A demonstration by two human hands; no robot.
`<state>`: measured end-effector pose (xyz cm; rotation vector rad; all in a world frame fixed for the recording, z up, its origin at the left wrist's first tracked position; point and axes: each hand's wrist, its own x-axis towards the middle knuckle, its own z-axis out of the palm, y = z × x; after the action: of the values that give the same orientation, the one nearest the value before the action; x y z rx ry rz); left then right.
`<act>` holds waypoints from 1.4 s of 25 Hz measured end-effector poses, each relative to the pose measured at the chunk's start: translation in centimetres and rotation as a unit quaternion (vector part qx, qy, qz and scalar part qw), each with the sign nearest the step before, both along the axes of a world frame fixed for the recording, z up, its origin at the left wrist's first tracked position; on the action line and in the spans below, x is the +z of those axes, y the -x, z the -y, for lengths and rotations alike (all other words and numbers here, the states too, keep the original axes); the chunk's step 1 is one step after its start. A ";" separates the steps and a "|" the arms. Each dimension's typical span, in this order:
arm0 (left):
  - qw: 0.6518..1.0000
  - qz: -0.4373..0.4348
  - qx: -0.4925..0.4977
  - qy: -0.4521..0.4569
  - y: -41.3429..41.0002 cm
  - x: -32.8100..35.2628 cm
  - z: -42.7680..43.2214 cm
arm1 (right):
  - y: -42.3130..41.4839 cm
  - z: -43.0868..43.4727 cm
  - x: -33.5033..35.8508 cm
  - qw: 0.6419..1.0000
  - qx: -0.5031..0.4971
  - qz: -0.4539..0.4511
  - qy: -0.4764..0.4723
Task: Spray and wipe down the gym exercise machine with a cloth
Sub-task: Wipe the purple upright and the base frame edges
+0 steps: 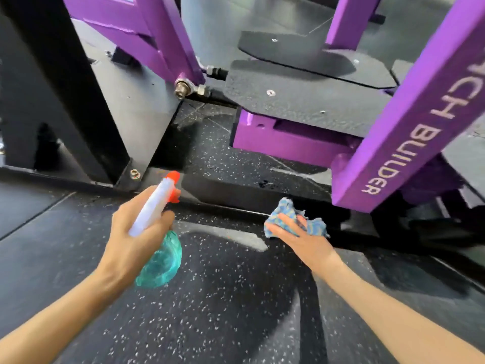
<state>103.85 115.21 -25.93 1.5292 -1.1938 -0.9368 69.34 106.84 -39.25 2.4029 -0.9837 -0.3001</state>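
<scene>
Left hand [128, 232] gripped spray bottle [160, 261], nozzle toward black base bar [236, 193] of machine [393, 143]. Right hand [304, 240] clutched crumpled blue cloth [282, 210] at that bar's near edge.

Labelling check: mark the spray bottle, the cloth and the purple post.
spray bottle [153, 207]: head view, white neck.
cloth [284, 206]: head view, upper blue fold.
purple post [409, 143]: head view, lettered face.

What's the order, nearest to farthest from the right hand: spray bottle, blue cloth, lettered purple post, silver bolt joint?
Head view:
1. blue cloth, in the right hand.
2. lettered purple post, just right.
3. spray bottle, in the left hand.
4. silver bolt joint, far back left.
</scene>
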 end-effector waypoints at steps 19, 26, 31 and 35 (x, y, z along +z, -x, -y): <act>0.903 0.048 -0.427 0.002 31.2 4.1 6.4 | 26.4 -5.1 1.4 0.951 -0.289 0.029 -0.108; 0.878 0.059 -0.474 0.023 42.1 -1.2 8.0 | 37.0 -9.7 4.1 0.805 -0.549 0.206 -0.089; 0.859 -0.014 -0.510 0.034 49.1 -0.9 6.8 | 39.9 -13.5 6.6 0.714 -0.632 0.301 -0.034; 0.859 -0.038 -0.505 0.069 51.6 -2.6 6.2 | 41.0 -17.2 8.1 0.667 -0.680 0.305 -0.009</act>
<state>52.23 108.96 -28.51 0.6547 -1.9987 -1.5013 28.38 123.99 -31.17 1.2121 -2.9417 0.0520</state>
